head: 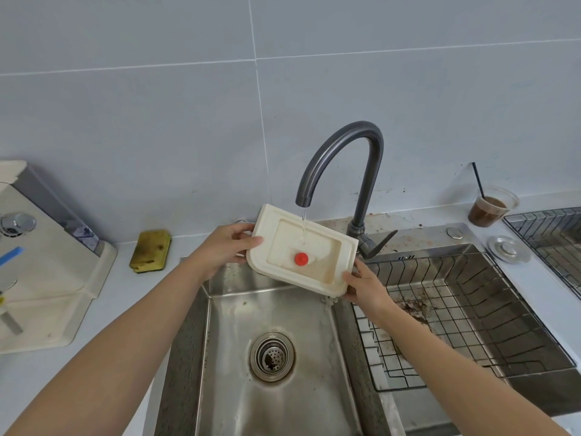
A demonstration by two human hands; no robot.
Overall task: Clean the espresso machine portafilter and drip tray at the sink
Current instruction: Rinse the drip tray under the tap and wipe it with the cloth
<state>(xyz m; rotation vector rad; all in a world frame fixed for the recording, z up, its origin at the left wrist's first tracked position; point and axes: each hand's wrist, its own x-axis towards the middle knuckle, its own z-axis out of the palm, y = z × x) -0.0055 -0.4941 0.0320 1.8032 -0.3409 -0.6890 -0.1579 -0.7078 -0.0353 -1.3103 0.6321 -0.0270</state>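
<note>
The drip tray [317,243] is held up over the far part of the sink [314,391], right under the tap [342,143], and a thin stream of water [303,225] falls into it. It could slip. It is wet, and each hand only has an edge of it. The left hand [220,250] pinches the left end, thumb on top and fingers curled under. The right hand [366,287] holds the near right corner, thumb on the rim; the other fingers are under the tray, so I cannot tell how they lie.

The tray tips down to the right (that corner is the low one). If it tips more, dirty water may spill onto the wire basket [471,313] and not into the sink. The red plug [301,259] in the middle might pop out and drop toward the drain [272,356].

Inside the tray is a little brownish water, sitting in the low right corner. The basket has brown bits [415,309] in it. A clear cup [490,209], far right, holds a brown drink and a straw. I cannot see the portafilter.
</note>
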